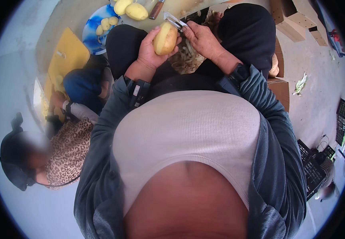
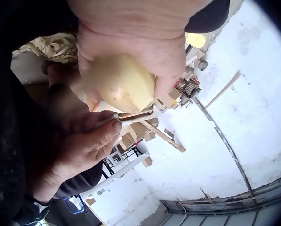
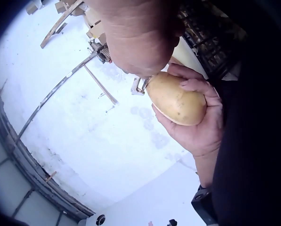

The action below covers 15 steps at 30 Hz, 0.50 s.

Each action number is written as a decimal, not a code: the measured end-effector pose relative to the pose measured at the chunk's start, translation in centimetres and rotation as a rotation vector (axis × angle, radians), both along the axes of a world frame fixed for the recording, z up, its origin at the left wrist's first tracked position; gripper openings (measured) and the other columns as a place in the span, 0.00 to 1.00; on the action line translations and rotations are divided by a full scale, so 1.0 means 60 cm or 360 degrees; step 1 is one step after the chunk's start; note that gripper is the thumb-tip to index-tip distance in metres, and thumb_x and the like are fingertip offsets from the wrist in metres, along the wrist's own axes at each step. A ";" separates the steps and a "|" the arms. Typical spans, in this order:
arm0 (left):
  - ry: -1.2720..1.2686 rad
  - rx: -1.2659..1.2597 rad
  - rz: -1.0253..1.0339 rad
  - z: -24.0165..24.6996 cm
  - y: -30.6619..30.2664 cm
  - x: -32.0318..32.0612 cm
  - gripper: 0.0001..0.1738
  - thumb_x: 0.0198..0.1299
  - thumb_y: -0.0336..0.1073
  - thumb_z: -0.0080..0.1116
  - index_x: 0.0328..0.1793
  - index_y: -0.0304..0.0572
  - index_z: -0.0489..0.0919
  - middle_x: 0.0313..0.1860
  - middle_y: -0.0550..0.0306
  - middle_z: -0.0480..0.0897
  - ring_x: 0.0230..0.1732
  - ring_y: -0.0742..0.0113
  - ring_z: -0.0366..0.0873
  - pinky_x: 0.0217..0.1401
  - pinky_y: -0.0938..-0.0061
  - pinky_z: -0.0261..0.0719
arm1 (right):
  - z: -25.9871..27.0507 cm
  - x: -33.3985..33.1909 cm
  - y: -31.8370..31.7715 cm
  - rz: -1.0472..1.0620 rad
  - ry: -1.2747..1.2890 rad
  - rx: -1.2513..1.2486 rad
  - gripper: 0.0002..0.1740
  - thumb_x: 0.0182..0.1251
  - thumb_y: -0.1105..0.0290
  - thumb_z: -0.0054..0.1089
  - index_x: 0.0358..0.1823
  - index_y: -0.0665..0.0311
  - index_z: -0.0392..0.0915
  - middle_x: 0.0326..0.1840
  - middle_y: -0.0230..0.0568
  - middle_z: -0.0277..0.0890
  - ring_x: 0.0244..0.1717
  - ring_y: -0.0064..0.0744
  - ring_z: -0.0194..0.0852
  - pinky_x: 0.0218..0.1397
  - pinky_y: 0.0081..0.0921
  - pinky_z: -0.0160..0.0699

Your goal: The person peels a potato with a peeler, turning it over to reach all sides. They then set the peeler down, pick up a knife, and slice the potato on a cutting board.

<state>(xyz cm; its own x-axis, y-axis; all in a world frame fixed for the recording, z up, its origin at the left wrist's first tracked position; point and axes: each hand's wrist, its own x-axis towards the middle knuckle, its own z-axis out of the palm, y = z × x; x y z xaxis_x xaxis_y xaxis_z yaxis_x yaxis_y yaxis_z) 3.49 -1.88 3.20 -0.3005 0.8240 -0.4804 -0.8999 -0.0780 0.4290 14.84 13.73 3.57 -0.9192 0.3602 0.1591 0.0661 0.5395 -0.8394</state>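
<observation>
A large potato, with a paler peeled strip along it, is gripped by the left hand between thumb and fingers. The right hand holds a peeler by its handle, the blade end close to the potato's upper end. In the left wrist view the potato has a bare pale facet, and the peeler lies just below it. The right wrist view shows the potato's brownish unpeeled side resting in the left palm; the peeler is partly hidden by the right hand.
Peeled potatoes lie beyond the knees, near a wooden handle. A blue and white plate holds several small ones. Peelings are heaped between the legs. Another person sits at the left beside a yellow board; cardboard boxes stand at the right.
</observation>
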 end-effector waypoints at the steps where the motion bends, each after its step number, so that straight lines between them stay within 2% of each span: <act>1: -0.0002 0.0000 0.0002 -0.003 -0.001 -0.002 0.29 0.64 0.53 0.48 0.61 0.39 0.69 0.52 0.46 0.77 0.52 0.53 0.76 0.47 0.64 0.77 | 0.004 0.000 0.000 -0.0007 -0.0050 -0.0047 0.16 0.70 0.61 0.47 0.35 0.69 0.69 0.28 0.59 0.74 0.36 0.62 0.72 0.38 0.47 0.71; 5: 0.0020 -0.0018 -0.0058 -0.010 0.000 -0.004 0.28 0.64 0.54 0.47 0.59 0.39 0.71 0.49 0.47 0.78 0.47 0.56 0.77 0.42 0.66 0.78 | -0.001 -0.002 0.002 0.0003 -0.0124 -0.0028 0.16 0.70 0.60 0.46 0.35 0.69 0.69 0.28 0.59 0.74 0.36 0.62 0.72 0.38 0.47 0.72; 7: 0.0027 -0.0079 -0.0042 -0.011 0.000 -0.001 0.28 0.64 0.54 0.48 0.58 0.39 0.71 0.48 0.48 0.78 0.45 0.56 0.77 0.41 0.67 0.78 | -0.010 -0.002 0.000 0.0035 -0.0021 -0.0017 0.15 0.72 0.61 0.46 0.35 0.68 0.67 0.24 0.54 0.70 0.29 0.57 0.69 0.32 0.40 0.69; 13: -0.0014 -0.0149 0.0017 -0.020 -0.001 -0.002 0.25 0.63 0.54 0.49 0.55 0.42 0.73 0.46 0.50 0.78 0.43 0.57 0.77 0.39 0.67 0.77 | -0.014 -0.002 -0.002 0.0121 -0.0152 -0.0003 0.15 0.72 0.61 0.46 0.35 0.67 0.66 0.24 0.55 0.69 0.29 0.58 0.68 0.32 0.39 0.69; 15: -0.0113 -0.0086 0.0019 -0.025 -0.002 -0.004 0.23 0.64 0.54 0.49 0.55 0.45 0.73 0.47 0.52 0.78 0.44 0.57 0.76 0.41 0.66 0.77 | -0.011 0.004 -0.010 0.0200 -0.0074 -0.0040 0.15 0.72 0.61 0.46 0.35 0.67 0.66 0.24 0.55 0.69 0.29 0.59 0.68 0.32 0.40 0.69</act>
